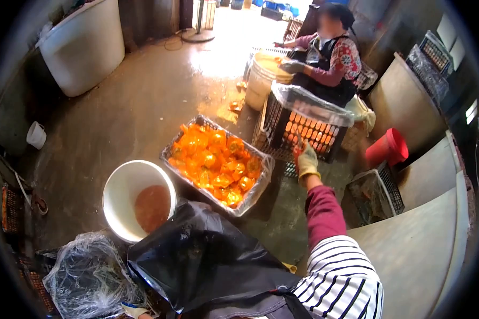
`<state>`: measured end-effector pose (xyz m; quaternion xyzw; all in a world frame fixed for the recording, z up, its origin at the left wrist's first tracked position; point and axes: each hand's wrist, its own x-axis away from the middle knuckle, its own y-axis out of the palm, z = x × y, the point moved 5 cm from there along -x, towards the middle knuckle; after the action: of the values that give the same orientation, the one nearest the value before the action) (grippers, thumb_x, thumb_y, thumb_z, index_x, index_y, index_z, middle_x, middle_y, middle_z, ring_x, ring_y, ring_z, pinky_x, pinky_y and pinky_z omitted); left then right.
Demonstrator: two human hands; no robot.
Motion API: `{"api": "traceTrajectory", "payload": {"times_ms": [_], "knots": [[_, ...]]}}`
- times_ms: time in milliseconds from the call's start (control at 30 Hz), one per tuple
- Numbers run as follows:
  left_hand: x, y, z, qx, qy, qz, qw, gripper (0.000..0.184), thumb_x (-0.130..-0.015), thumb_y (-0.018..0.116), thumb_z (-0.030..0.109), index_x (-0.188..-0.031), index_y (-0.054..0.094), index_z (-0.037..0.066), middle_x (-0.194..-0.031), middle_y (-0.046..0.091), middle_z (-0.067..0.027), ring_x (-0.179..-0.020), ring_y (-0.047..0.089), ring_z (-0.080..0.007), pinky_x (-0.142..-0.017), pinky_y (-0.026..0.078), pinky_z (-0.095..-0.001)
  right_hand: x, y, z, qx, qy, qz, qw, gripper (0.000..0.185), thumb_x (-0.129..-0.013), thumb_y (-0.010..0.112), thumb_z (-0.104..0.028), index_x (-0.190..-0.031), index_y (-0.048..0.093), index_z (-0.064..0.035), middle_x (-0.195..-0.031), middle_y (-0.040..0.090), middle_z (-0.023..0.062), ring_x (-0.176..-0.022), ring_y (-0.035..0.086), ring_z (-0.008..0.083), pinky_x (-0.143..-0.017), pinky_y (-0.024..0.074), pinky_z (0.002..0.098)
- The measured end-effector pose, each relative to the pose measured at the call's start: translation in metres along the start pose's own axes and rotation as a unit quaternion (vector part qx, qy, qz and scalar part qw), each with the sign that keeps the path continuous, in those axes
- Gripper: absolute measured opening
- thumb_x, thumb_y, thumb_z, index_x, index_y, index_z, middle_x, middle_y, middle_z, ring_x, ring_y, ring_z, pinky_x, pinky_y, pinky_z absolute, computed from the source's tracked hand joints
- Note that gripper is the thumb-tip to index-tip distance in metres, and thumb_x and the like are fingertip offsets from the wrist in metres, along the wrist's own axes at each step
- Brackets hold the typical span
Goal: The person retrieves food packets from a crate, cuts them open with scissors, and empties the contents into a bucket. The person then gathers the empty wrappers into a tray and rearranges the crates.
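Observation:
My right hand (pixel 307 162), in a pale yellow work glove, reaches forward with its fingers closed around a red-handled tool (pixel 297 152). A thin grey tip seems to rise from the tool, but its exact kind is unclear. Behind it stands a black plastic crate (pixel 310 132) lined with clear film, with orange contents showing through its slots. Only the gloved edge of my left hand (pixel 135 310) appears at the bottom, beside crumpled clear plastic (pixel 93 274); its fingers are mostly hidden. Ahead of my black apron (pixel 213 255) sits a film-lined crate of orange fruit or peppers (pixel 213 159).
A white bucket (pixel 112 194) with reddish liquid stands left of the orange crate. A co-worker (pixel 332 58) sits beyond, at another bucket (pixel 258 87). On the right are a red bucket (pixel 386 149) and a low crate (pixel 375 196). Wet floor (pixel 106 127) spreads leftward.

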<state>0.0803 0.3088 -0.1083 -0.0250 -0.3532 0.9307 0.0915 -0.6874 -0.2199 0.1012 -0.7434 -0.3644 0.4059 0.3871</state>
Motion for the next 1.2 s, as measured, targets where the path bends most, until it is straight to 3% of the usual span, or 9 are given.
{"api": "traceTrajectory", "payload": {"times_ms": [33,200,300,400,500,900,967,1067,1200], "knots": [[0.0,0.006,-0.002,0.009,0.006,-0.018,1.0,0.043,-0.093,0.043,0.032,-0.116,0.056,-0.002,-0.113,0.06,-0.0156,-0.097,0.057,-0.028,-0.083,0.046,-0.0363,0.013,-0.017,-0.013,-0.089,0.096,-0.022,0.991,0.021,-0.09,0.054,-0.021,-0.106,0.056,-0.0083,-0.089,0.063,0.0173,-0.086,0.06,0.0354,-0.073,0.0458,0.042],[-0.001,-0.004,-0.017,0.024,0.039,-0.095,0.994,0.041,-0.097,0.04,0.028,-0.125,0.049,0.001,-0.122,0.054,-0.0125,-0.104,0.05,-0.0258,-0.092,0.041,-0.0345,0.054,0.026,0.022,-0.171,0.096,-0.031,0.98,0.026,-0.087,0.057,-0.03,-0.102,0.056,-0.0082,-0.092,0.062,0.0197,-0.089,0.059,0.0373,-0.072,0.0453,0.042],[-0.009,-0.001,-0.029,0.29,-0.086,0.001,0.953,0.047,-0.092,0.042,0.033,-0.113,0.057,-0.006,-0.107,0.062,-0.0179,-0.092,0.059,-0.0302,-0.079,0.048,-0.0396,0.079,0.007,0.0,-0.068,0.093,-0.079,0.99,0.031,-0.086,0.057,-0.032,-0.102,0.055,-0.0063,-0.093,0.061,0.0219,-0.091,0.058,0.0386,-0.074,0.0453,0.042],[-0.003,-0.001,-0.025,0.256,-0.066,-0.015,0.964,0.048,-0.093,0.04,0.033,-0.113,0.056,-0.008,-0.107,0.061,-0.0183,-0.09,0.059,-0.0307,-0.079,0.048,-0.0414,0.086,0.011,0.0,-0.065,0.074,-0.087,0.991,0.031,-0.086,0.057,-0.033,-0.102,0.055,-0.0063,-0.094,0.062,0.021,-0.091,0.058,0.0381,-0.075,0.0452,0.0415],[0.052,-0.012,0.073,0.286,-0.168,0.023,0.943,0.048,-0.093,0.04,0.033,-0.115,0.055,-0.008,-0.108,0.061,-0.0187,-0.09,0.059,-0.0304,-0.079,0.048,-0.0412,0.084,0.025,0.006,-0.088,0.091,-0.127,0.984,0.035,-0.086,0.056,-0.035,-0.106,0.054,-0.0066,-0.098,0.062,0.0204,-0.094,0.058,0.0371,-0.077,0.0453,0.0407],[0.047,-0.005,0.06,0.366,-0.242,-0.07,0.896,0.053,-0.09,0.047,0.038,-0.121,0.052,-0.004,-0.118,0.057,-0.0144,-0.103,0.055,-0.0306,-0.093,0.041,-0.0413,0.087,0.034,0.03,-0.081,0.047,-0.092,0.991,0.036,-0.086,0.055,-0.039,-0.107,0.055,-0.0091,-0.093,0.062,0.0209,-0.088,0.058,0.039,-0.074,0.0456,0.0425],[0.06,-0.025,0.094,0.028,-0.041,-0.062,0.997,0.05,-0.092,0.045,0.036,-0.121,0.052,-0.005,-0.118,0.057,-0.0146,-0.102,0.054,-0.029,-0.093,0.04,-0.0402,0.077,0.042,0.041,-0.1,0.105,-0.095,0.985,0.035,-0.085,0.059,-0.035,-0.106,0.057,-0.0062,-0.095,0.065,0.017,-0.088,0.062,0.0309,-0.075,0.0475,0.0376],[0.033,-0.007,0.04,0.308,-0.165,-0.097,0.932,0.053,-0.093,0.044,0.036,-0.124,0.049,-0.006,-0.12,0.055,-0.0149,-0.103,0.054,-0.0286,-0.094,0.04,-0.0388,0.067,0.033,0.029,-0.103,0.113,-0.125,0.98,0.046,-0.085,0.061,-0.037,-0.118,0.052,-0.0061,-0.098,0.064,0.018,-0.091,0.061,0.0316,-0.077,0.0466,0.0371],[0.055,-0.014,0.074,0.273,-0.18,-0.078,0.942,0.057,-0.091,0.047,0.04,-0.125,0.049,-0.004,-0.122,0.054,-0.0143,-0.105,0.053,-0.0287,-0.096,0.039,-0.0395,0.075,0.047,0.022,-0.063,0.106,-0.18,0.976,0.049,-0.085,0.056,-0.042,-0.118,0.051,-0.0065,-0.099,0.063,0.0204,-0.092,0.06,0.0335,-0.077,0.0455,0.0381]]}}
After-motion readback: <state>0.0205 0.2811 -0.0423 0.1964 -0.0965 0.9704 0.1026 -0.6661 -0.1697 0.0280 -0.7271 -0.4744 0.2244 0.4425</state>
